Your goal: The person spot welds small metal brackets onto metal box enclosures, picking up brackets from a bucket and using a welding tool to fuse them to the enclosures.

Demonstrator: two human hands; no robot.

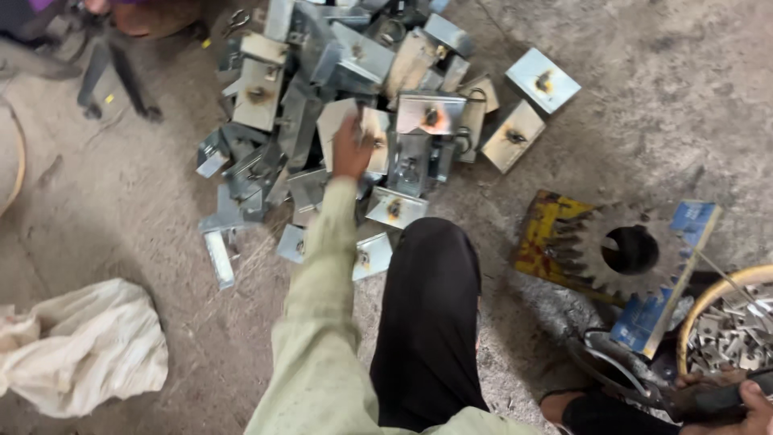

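While the left hand reaches to 12 o'clock, its grip closes on one metal plate atop the big pile on the floor. Nearly every plate waits there. At 4 o'clock, the right hand squeezes a dark tool handle.

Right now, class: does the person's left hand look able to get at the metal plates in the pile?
Probably yes: the left hand is stretched out over the pile of metal plates and seems to touch one, with nothing in between.
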